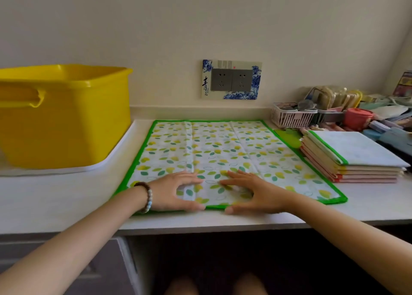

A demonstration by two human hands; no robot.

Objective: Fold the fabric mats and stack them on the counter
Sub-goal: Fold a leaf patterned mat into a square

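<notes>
Two hands: left hand [176,190] and right hand [252,192] lie flat with fingers straight, pressing the leaf-print mat [223,147] and gripping nothing.
Mat: spread unfolded on the counter [55,196], reaching toward 12 o'clock from the hands.
Long axis: runs 9 to 3 o'clock; old creases cross it toward 12.
Nearer hand: neither, as both rest side by side at the middle of the near hem.
Stack: folded mats [356,158] at 2 o'clock, just beside the mat's right edge, closer to the right hand.
Tub: yellow tub [66,116] at 10 o'clock.
</notes>
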